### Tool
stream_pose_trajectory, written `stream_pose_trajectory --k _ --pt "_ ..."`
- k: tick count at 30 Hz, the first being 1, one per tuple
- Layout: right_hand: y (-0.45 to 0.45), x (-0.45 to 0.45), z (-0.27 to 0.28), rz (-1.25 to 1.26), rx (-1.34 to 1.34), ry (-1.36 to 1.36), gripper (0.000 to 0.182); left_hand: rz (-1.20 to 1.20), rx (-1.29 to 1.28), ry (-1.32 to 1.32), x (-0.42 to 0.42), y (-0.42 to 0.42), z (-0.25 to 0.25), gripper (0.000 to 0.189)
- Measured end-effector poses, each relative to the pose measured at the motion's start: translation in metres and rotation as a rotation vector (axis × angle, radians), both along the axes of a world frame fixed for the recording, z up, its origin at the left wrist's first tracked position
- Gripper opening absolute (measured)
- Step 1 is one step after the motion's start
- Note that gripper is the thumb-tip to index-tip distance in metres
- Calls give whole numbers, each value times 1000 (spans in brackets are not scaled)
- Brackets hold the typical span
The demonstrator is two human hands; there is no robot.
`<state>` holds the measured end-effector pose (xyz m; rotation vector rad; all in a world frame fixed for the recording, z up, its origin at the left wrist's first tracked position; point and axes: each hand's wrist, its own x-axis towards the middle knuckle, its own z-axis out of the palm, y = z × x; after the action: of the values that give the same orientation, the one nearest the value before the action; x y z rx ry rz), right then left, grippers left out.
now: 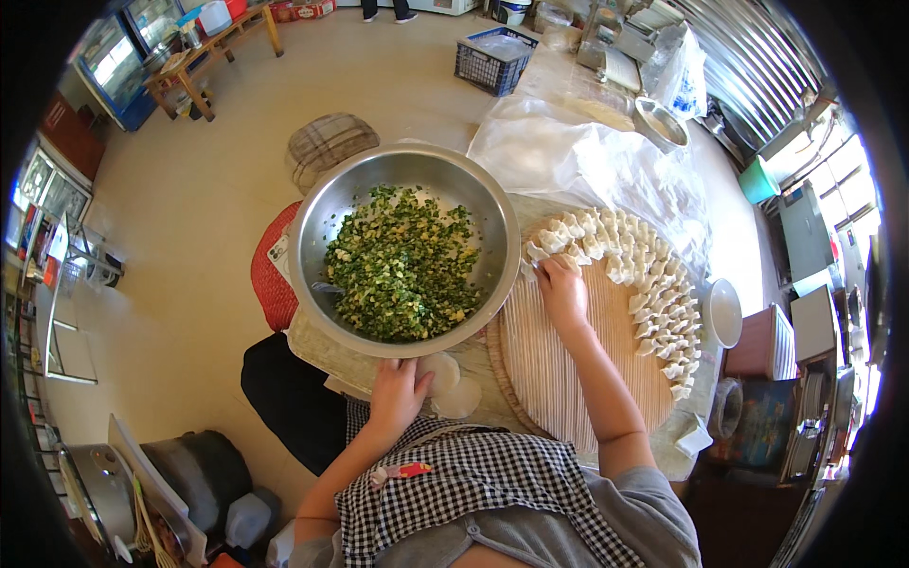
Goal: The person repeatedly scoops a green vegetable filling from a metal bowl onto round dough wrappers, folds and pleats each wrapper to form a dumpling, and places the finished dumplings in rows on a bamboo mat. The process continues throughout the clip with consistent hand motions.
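The fingertips of my right hand (564, 291) are closed on a folded dumpling (528, 270) at the left end of the rows. Under it lies a round ribbed board (568, 376) made of pale stalks; several rows of dumplings (643, 266) curve along its far and right sides. My left hand (398, 394) rests below the near rim of a large steel bowl (497, 298), thumb apart from the fingers. Beside that thumb lie round dough wrappers (456, 397), partly overlapping. Chopped greens with yellow bits (405, 270) fill much of the bowl, and a utensil (327, 287) sticks out of them.
Clear plastic sheeting (589, 156) covers the table beyond the board. A white bowl (723, 312) stands at the right. Left of the steel bowl, a phone (280, 255) lies on a red seat (273, 284). Beyond stands a plaid-covered stool (330, 145). Another person's legs (389, 8) show far off.
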<state>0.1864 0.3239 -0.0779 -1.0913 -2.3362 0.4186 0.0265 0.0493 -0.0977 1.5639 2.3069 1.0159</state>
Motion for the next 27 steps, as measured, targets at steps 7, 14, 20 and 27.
stream_pose_trajectory --k 7,14,20,27 --pt "-25 -2 54 -13 -195 420 12 54 -118 -246 -5 -4 -22 27" --pt "-36 -57 80 321 -556 597 39 -34 91 81 0 5 -5 16" --pt "-37 -112 41 421 -75 51 29 -153 203 159 -6 -5 -15 15" --pt "-39 -110 43 334 -949 248 22 -208 56 15 -2 -2 -14 22"
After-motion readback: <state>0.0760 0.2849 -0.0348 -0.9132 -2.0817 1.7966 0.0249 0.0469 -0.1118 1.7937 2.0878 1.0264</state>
